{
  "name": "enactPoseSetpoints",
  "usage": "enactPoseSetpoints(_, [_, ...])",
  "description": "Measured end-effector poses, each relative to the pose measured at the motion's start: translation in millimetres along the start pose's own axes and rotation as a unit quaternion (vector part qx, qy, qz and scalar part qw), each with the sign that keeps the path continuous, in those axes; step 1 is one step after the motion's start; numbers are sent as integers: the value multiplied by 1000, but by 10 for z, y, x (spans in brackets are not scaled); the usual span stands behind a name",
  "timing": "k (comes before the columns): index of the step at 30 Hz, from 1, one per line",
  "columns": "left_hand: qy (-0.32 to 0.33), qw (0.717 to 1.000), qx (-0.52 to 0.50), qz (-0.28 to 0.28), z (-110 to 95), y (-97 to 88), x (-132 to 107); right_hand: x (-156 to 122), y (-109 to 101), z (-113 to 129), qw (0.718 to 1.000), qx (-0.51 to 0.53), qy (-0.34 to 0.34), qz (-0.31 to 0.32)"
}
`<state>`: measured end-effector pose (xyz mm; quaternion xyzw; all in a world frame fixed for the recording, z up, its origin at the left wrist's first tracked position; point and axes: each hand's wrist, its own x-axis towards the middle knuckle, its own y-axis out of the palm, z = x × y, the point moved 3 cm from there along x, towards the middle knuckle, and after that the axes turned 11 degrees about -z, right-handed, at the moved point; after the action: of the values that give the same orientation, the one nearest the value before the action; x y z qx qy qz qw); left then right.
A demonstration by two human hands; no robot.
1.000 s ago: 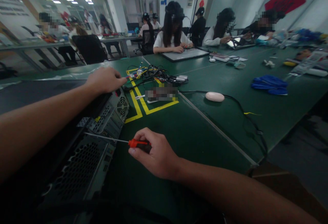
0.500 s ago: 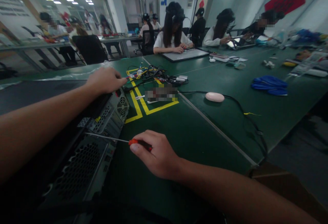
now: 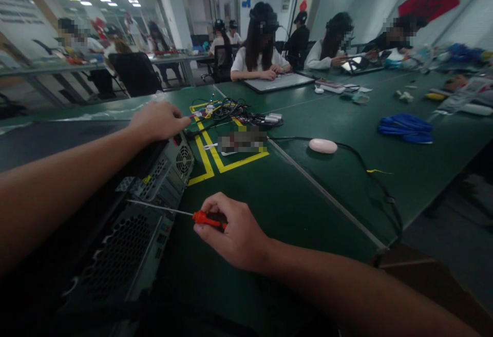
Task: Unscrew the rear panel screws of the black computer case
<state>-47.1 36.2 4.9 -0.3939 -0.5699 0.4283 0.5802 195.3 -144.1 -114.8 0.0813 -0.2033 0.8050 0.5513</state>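
On the left lies a dark computer case (image 3: pixel 127 255), its metal rear panel with vents and a fan grille facing right. My left hand (image 3: pixel 159 118) is on the case's far corner, its fingers curled over the edge and partly hidden. In my right hand (image 3: pixel 239 231) is a screwdriver (image 3: pixel 202 218) with an orange and black handle. Thumb and fingers wrap round this handle. The long thin shaft points left, and its tip meets the rear panel near a small metal bracket (image 3: pixel 129 184). The exact spot under the tip is too small to make out.
Tangled cables (image 3: pixel 234 111) lie beyond the case, near yellow tape (image 3: pixel 200 147) on the green table (image 3: pixel 292 213). A pink oval object (image 3: pixel 322 146) sits by a black cord. Further right is a blue bundle (image 3: pixel 405 127). A person (image 3: pixel 260 59) works across the table.
The fingers of my right hand have shifted on the screwdriver handle, so more of its orange part shows. The shaft tip stays at the same spot, and my left hand has not moved.
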Motion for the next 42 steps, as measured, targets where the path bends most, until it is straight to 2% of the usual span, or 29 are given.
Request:
enactPoseSetpoints(17, [9,1000,16,10,-14,-7,-3,-7,12,-13,1000,1,13,5])
enactPoseSetpoints(32, [10,1000,15,9,-28,-25,-17,-7,-15,-13,999,-12,-24,-17])
enactPoseSetpoints(42, [6,1000,11,11,-25,-24,-7,-26,39,-60,999,34,33,12])
